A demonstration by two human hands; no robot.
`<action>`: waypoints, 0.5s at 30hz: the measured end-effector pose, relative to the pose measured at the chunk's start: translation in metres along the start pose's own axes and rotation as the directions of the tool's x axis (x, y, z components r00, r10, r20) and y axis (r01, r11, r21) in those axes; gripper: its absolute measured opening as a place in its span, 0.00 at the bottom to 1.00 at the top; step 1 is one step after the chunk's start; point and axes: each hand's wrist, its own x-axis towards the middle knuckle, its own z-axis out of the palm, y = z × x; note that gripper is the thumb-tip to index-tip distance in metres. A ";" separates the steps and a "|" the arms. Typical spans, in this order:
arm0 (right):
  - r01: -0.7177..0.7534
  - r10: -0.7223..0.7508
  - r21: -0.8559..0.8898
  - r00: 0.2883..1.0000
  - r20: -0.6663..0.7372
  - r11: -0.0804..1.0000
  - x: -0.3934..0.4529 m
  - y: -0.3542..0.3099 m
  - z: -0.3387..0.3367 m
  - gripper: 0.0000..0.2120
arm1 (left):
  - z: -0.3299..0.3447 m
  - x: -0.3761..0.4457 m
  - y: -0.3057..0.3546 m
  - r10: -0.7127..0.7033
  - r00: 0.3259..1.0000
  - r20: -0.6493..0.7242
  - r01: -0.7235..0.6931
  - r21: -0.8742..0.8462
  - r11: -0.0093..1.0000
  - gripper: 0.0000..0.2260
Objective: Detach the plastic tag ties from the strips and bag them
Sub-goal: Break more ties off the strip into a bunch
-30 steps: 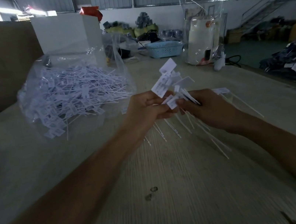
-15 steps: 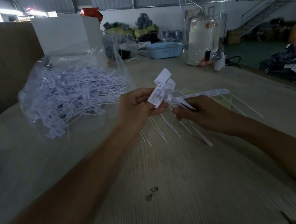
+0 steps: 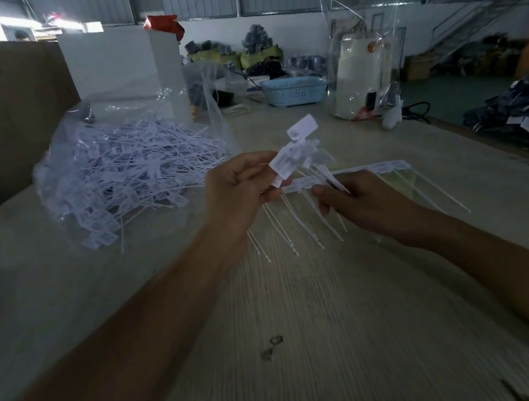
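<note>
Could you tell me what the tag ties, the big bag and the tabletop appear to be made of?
Tag ties: white matte plastic, thin bendy tails. Bag: clear glossy film, creased, contents visible through it. Tabletop: pale wood or wood-look laminate, fine straight grain.

Matt white plastic ties (image 3: 297, 157); glossy clear bag (image 3: 99, 129).

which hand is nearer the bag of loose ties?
Left. The left hand holds a bunch of ties just right of the bag, near its open edge. The right hand pinches ties farther right, beyond the left hand.
</note>
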 end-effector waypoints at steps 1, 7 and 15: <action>0.020 -0.020 -0.031 1.000 0.003 0.999 0.000 0.000 0.001 0.19 | 0.000 0.000 0.001 -0.002 1.000 0.003 0.002 0.001 1.000 0.07; 0.065 -0.053 -0.170 0.996 0.073 0.983 -0.004 0.000 0.004 0.18 | 0.007 -0.002 0.006 -0.122 0.991 0.063 0.125 -0.031 0.992 0.15; 0.132 -0.075 -0.445 0.987 0.142 0.886 -0.003 0.000 0.010 0.20 | 0.019 -0.012 0.004 0.262 0.945 0.193 -0.320 0.407 0.855 0.24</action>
